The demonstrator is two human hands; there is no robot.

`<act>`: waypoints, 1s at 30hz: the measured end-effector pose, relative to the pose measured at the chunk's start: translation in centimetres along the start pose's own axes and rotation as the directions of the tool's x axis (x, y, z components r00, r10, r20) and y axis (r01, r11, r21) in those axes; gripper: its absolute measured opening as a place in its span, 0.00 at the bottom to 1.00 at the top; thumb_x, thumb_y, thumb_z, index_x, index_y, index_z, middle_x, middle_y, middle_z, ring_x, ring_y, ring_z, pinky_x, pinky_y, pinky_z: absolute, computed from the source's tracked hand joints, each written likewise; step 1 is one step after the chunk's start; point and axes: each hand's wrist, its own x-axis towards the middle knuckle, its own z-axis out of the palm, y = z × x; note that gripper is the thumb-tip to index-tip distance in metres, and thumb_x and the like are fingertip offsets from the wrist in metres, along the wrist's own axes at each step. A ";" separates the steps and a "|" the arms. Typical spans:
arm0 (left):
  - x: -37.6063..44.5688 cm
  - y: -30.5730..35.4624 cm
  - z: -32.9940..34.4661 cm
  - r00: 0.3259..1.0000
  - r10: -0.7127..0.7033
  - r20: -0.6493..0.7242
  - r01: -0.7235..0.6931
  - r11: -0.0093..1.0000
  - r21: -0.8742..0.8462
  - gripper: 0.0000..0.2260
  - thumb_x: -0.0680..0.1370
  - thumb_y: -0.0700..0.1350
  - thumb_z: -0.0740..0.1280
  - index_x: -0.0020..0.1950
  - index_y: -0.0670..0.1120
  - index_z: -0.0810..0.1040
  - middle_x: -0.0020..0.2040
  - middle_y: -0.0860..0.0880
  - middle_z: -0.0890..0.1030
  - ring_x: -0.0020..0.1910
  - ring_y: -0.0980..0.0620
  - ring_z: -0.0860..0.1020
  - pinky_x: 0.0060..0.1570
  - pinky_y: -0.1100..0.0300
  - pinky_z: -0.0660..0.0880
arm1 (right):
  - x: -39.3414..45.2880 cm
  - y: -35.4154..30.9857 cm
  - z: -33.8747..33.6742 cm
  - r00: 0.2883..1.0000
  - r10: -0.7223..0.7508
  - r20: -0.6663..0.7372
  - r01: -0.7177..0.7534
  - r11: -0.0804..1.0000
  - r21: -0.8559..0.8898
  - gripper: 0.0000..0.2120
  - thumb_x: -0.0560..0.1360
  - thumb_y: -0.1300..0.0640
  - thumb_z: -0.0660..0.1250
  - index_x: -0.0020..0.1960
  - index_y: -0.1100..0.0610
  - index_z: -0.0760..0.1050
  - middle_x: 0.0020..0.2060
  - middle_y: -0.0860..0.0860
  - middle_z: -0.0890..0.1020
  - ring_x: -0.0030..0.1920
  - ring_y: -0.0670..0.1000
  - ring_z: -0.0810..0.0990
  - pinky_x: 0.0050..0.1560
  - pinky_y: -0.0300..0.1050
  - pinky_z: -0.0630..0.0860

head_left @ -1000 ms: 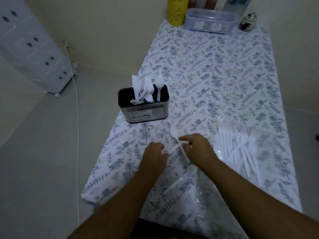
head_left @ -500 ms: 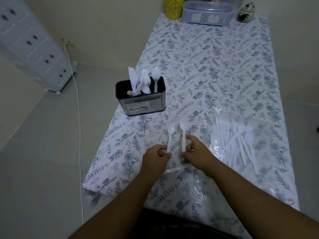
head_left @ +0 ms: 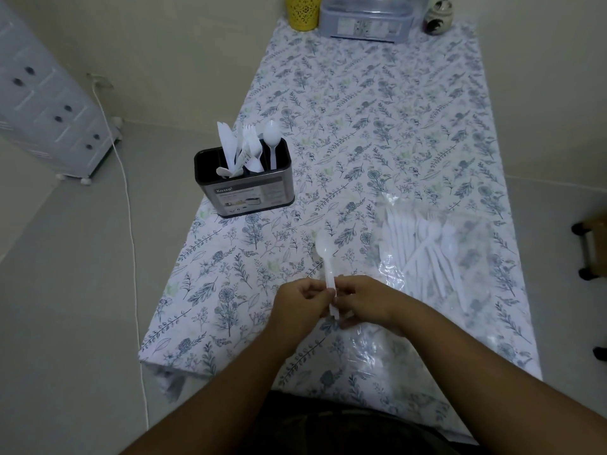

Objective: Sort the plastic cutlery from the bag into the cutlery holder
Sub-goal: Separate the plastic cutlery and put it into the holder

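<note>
Both hands meet over the near part of the table. My left hand (head_left: pixel 300 298) and my right hand (head_left: pixel 364 300) pinch the handles of white plastic spoons (head_left: pixel 325 254) stacked together, bowls pointing away from me. The dark cutlery holder (head_left: pixel 249 195) stands to the far left, with white knives, forks and one spoon upright in its compartments. To the right lies the clear plastic bag (head_left: pixel 437 251), flat, with several white cutlery pieces inside.
The table wears a floral cloth (head_left: pixel 377 110) under a clear cover. At the far end stand a yellow cup (head_left: pixel 302 9), a clear lidded box (head_left: pixel 364 19) and a small jar (head_left: pixel 438 16). A white drawer unit (head_left: pixel 49 110) and a cable are on the floor, left.
The two spoons held apart, one per hand, have been brought together into one stack between both hands. The view has shifted slightly.
</note>
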 end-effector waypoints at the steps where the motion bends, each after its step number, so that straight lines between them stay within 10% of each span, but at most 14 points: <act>1: 0.0 -0.2 0.1 1.000 0.005 -0.001 -0.005 1.000 0.029 0.05 0.77 0.39 0.72 0.51 0.41 0.84 0.36 0.46 0.86 0.34 0.54 0.84 0.36 0.63 0.79 | -0.2 -0.1 0.0 1.000 0.020 -0.014 -0.019 1.000 0.012 0.12 0.80 0.59 0.63 0.50 0.46 0.84 0.47 0.55 0.87 0.48 0.56 0.86 0.52 0.51 0.83; 9: -0.1 -0.4 0.5 0.964 0.172 0.204 -0.251 0.844 0.474 0.06 0.78 0.46 0.70 0.45 0.46 0.85 0.32 0.54 0.81 0.29 0.60 0.77 0.33 0.68 0.74 | 0.1 1.2 -0.3 0.924 0.083 -0.373 0.109 0.878 0.466 0.10 0.81 0.62 0.61 0.56 0.67 0.76 0.39 0.59 0.82 0.39 0.56 0.83 0.43 0.52 0.80; 16: 0.9 -3.1 0.7 0.957 0.248 0.148 -0.267 0.561 0.784 0.08 0.78 0.45 0.70 0.55 0.48 0.77 0.51 0.51 0.73 0.52 0.53 0.72 0.50 0.61 0.72 | -0.5 3.0 -0.9 0.871 0.231 -0.433 0.032 0.854 0.519 0.09 0.81 0.60 0.61 0.42 0.57 0.67 0.37 0.60 0.79 0.28 0.54 0.72 0.36 0.51 0.74; 24: 1.0 -2.0 0.5 0.961 0.269 -0.066 -0.174 0.770 0.615 0.03 0.79 0.43 0.68 0.52 0.45 0.78 0.40 0.53 0.78 0.39 0.58 0.77 0.36 0.68 0.71 | -0.8 3.3 -0.1 0.867 0.204 -0.454 0.008 0.907 0.422 0.08 0.81 0.63 0.55 0.48 0.57 0.72 0.39 0.57 0.79 0.32 0.52 0.73 0.29 0.44 0.70; 30: 0.9 0.5 2.9 0.906 0.422 -0.004 -0.327 0.707 0.627 0.10 0.77 0.43 0.69 0.58 0.46 0.82 0.44 0.50 0.79 0.40 0.56 0.76 0.43 0.61 0.76 | -0.6 1.8 1.4 0.912 0.130 -0.390 0.097 0.854 0.512 0.14 0.80 0.67 0.52 0.57 0.59 0.74 0.42 0.60 0.79 0.35 0.53 0.75 0.35 0.49 0.74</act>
